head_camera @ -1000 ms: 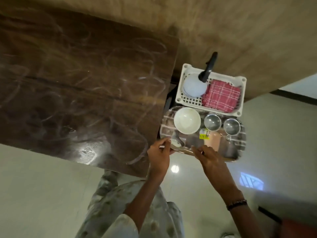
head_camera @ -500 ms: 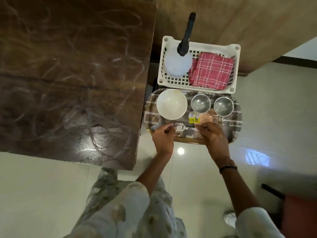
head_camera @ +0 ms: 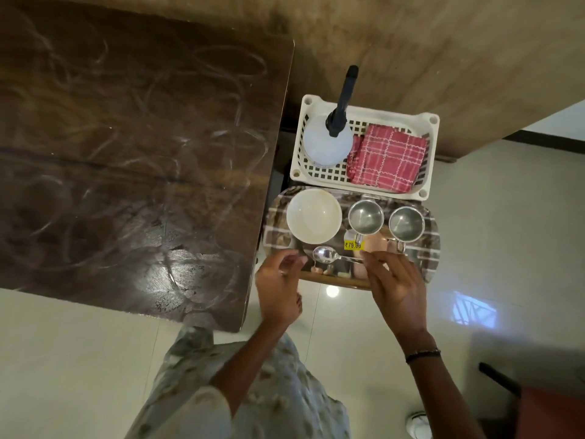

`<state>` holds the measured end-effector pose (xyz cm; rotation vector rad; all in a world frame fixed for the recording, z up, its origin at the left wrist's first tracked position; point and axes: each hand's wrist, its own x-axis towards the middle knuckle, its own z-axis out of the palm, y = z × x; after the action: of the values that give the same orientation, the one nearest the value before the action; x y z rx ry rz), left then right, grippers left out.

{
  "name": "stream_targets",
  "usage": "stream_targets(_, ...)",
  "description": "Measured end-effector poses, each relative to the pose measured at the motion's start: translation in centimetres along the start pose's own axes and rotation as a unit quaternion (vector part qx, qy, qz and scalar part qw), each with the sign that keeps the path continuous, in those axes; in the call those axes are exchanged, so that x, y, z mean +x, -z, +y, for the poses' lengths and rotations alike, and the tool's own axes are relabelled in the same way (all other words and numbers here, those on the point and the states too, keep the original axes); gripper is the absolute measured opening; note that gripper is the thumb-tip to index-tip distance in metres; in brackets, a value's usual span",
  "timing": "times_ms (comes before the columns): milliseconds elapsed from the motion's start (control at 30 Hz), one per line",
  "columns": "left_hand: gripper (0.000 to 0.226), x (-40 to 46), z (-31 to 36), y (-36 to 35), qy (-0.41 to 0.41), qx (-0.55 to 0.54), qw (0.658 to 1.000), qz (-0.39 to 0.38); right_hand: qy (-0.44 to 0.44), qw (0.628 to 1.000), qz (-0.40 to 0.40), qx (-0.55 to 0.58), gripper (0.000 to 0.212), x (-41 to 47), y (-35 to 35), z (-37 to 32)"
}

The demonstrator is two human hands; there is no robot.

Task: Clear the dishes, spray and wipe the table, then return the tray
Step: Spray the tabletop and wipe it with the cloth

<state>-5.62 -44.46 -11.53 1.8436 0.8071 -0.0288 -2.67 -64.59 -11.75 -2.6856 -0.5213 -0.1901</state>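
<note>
A brown-checked tray (head_camera: 431, 239) sits right of the dark wooden table (head_camera: 126, 160), whose top shows wipe streaks. On the tray are a white bowl (head_camera: 313, 215), two steel cups (head_camera: 365, 216) (head_camera: 406, 223) and a steel plate (head_camera: 335, 270) with a yellow price sticker. A spoon (head_camera: 323, 255) lies on the plate. My left hand (head_camera: 278, 289) hovers at the tray's front left corner, fingers loosely curled, holding nothing. My right hand (head_camera: 395, 289) reaches over the tray's front edge, its fingertips at the end of the spoon's handle.
Behind the tray stands a white slotted basket (head_camera: 430, 188) holding a spray bottle (head_camera: 327, 147) and a folded red checked cloth (head_camera: 387, 160). A brown wall runs behind it. Pale floor tiles lie below, and a red object (head_camera: 554, 407) sits at the lower right.
My left hand has drawn back from the spoon's bowl, leaving the spoon lying on the plate. My right hand stays at the handle. The view has shifted a little.
</note>
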Motion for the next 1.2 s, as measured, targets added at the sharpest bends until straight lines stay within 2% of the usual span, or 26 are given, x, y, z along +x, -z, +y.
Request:
stream_targets(100,0.016,1.0,2.3,1.6,-0.041,-0.003,0.999,0.008,-0.01,0.998,0.062,0.02,0.017,4.6,2.0,0.5)
stream_targets(167,0.026,3.0,4.4,1.4,-0.047,-0.037,0.998,-0.017,-0.035,0.998,0.05,0.015,0.022,8.7,1.9,2.5)
stream_targets(233,0.043,5.9,6.5,0.4,-0.07,-0.049,0.996,-0.041,-0.068,0.998,-0.006,0.009,0.033,12.8,0.9,5.1)
stream_targets(333,0.066,10.8,8.8,-1.6,-0.114,-0.052,0.987,-0.099,-0.102,0.986,-0.134,-0.012,0.047,18.1,-0.9,8.5)
stream_targets(467,0.08,16.0,10.9,-3.8,-0.167,-0.032,0.973,-0.159,-0.121,0.954,-0.273,-0.038,0.061,22.1,-3.3,11.3)
stream_targets(600,0.078,18.3,12.1,-5.7,-0.221,-0.028,0.951,-0.214,-0.139,0.933,-0.33,-0.035,0.073,23.7,-4.4,12.3)
stream_targets(700,0.075,18.9,12.4,-6.8,-0.258,-0.033,0.938,-0.227,-0.138,0.927,-0.34,-0.074,0.075,24.3,-4.7,12.8)
stream_targets(867,0.066,19.7,12.9,-8.0,-0.249,-0.036,0.94,-0.231,-0.143,0.932,-0.322,-0.082,0.064,24.3,-4.8,13.0)
stream_targets(933,0.058,19.9,13.1,-8.2,-0.244,-0.04,0.942,-0.225,-0.119,0.939,-0.313,-0.072,0.058,24.2,-4.6,13.0)
stream_targets(1033,0.047,19.8,13.5,-8.2,-0.238,-0.043,0.947,-0.211,-0.098,0.939,-0.331,-0.012,0.05,24.0,-4.1,12.9)
stream_targets(1200,0.052,19.4,14.7,-6.7,-0.246,-0.069,0.947,-0.195,-0.134,0.921,-0.359,0.067,0.04,24.8,-1.2,11.0)
